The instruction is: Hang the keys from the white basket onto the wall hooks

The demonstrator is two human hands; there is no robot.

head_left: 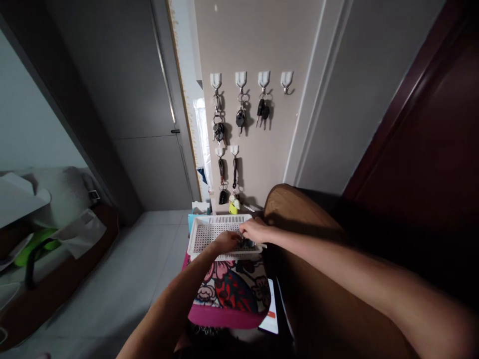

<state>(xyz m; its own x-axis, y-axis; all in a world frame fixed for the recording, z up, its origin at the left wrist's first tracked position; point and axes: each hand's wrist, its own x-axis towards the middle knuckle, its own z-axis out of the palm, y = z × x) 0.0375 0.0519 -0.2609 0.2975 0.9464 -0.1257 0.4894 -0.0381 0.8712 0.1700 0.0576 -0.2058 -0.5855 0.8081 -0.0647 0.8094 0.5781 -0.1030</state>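
Both hands are at the right end of a shallow white plastic basket (204,237) with a perforated bottom. My left hand (226,242) reaches in over the near side, fingers curled at some small dark and metallic items (247,243) that look like keys. Close beside it, my right hand (254,230) has its fingers pinched together over the same spot. What either hand grips is too small and partly hidden to make out. The basket rests on a flower-patterned cloth item (232,289) with a magenta edge.
Several key bunches (240,118) hang from white wall hooks (240,79); the upper right hook (286,82) bears nothing. A yellow-green key charm (234,204) hangs just behind the basket. A brown padded surface (307,219) stands close on the right, a grey cabinet (149,164) at the left.
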